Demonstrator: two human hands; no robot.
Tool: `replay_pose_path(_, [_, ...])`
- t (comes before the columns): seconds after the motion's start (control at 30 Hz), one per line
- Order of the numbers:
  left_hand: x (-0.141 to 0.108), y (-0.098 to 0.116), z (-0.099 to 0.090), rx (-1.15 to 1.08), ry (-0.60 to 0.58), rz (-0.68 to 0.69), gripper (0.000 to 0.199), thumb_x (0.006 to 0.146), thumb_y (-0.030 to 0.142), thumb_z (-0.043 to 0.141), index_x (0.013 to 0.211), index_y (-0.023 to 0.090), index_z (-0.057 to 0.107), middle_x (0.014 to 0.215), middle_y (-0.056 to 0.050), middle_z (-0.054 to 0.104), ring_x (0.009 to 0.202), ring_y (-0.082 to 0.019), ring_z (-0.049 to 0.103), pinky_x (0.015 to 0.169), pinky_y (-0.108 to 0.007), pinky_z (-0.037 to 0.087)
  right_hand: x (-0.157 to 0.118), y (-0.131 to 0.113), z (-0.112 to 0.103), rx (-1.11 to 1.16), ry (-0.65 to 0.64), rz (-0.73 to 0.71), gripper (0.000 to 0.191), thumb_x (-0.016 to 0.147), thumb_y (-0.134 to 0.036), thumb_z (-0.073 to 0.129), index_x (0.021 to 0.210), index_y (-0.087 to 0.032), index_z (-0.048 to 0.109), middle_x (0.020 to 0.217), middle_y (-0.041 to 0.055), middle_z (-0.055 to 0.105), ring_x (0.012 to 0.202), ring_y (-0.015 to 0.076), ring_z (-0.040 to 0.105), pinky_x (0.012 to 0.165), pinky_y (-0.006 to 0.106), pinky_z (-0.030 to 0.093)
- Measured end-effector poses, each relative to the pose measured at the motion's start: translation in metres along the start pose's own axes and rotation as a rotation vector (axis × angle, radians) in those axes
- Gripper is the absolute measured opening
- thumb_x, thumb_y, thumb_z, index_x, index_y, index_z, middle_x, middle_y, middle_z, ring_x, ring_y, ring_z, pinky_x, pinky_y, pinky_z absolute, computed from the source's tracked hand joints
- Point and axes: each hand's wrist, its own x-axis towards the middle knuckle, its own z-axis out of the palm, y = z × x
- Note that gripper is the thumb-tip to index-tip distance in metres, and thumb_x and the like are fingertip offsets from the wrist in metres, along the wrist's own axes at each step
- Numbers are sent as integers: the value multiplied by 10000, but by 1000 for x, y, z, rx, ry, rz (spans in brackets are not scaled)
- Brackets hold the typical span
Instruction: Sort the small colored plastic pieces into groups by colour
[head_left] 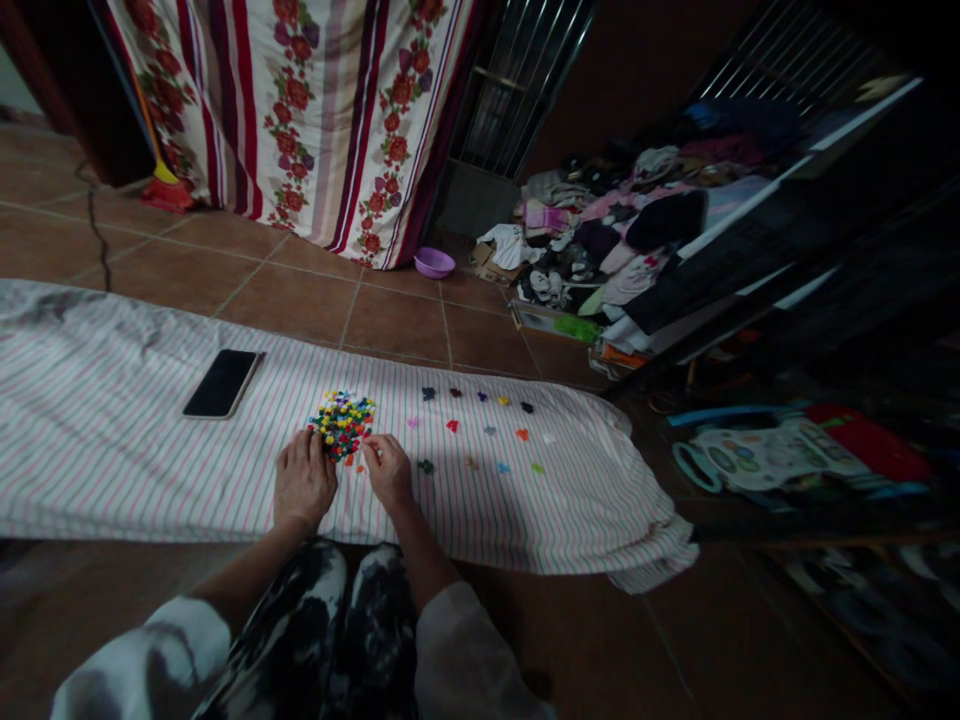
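In the head view, the left hand (pixel 305 475) is loosely spread, grasping nothing visible, its fingertips at the near-left edge of the multicoloured pile of small pieces (pixel 343 425), perhaps to steady it and stop stray bits from wandering. The right hand (pixel 390 470) has its thumb and fingertips drawn together by the pile's right edge, a posture that suits such tiny items; whether a piece sits between them I cannot tell. The pile lies at about one o'clock from the left hand and ten o'clock from the right, well within reach of both. Small clusters sit apart in rough rows on the striped cloth (pixel 480 510), seemingly one colour each, probably spaced so the colours don't mix: the dark green cluster (pixel 426 467) at three o'clock from the right hand, the red cluster (pixel 452 426) and yellow cluster (pixel 504 400) towards two. The phone (pixel 221 384) rests at ten o'clock from the left hand, apparently set aside from the pieces.
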Motion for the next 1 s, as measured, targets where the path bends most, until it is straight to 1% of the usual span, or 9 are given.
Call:
replay_pose_path(0.13, [0,0,1,10,5,4,447,909,254,365,1276,31,488,1310,-251,534,1254,-338,465,1003,-482,371,-1,4,1,28,20,27,142,908,-251,536,866,-220,668,858,23,699,830,148,656,762,243,514])
replay_pose_path(0.33, [0,0,0,0,-5,0,451,902,252,369,1281,39,488,1301,-252,537,1251,-336,472,1003,-485,372,-3,7,3,49,50,96,147,906,-235,521,901,-231,668,856,16,720,831,154,676,735,238,521])
replay_pose_path(0.53, [0,0,-1,-6,15,3,439,896,251,378,1277,64,491,1285,-234,550,1240,-326,488,994,-477,379,-3,8,4,3,65,34,189,917,-231,498,950,-224,684,908,35,702,863,152,670,749,240,529])
replay_pose_path(0.7, [0,0,0,4,4,3,435,904,259,368,1259,45,502,1295,-246,543,1237,-334,485,998,-480,375,-3,9,3,3,49,50,230,944,-266,467,998,-241,689,928,34,693,903,162,670,737,246,542])
replay_pose_path(0.87, [-1,-1,0,1,-5,-3,443,908,260,367,1267,37,499,1310,-246,534,1253,-332,473,1014,-472,364,-3,6,2,30,59,56,223,940,-268,476,979,-221,690,876,41,694,864,160,673,751,252,540])
replay_pose_path(1.0, [-1,-1,1,8,-5,3,445,912,260,363,1268,30,499,1317,-249,530,1260,-333,468,1022,-474,357,-3,5,1,35,111,50,246,940,-257,462,992,-183,691,879,63,687,806,152,670,738,250,531])
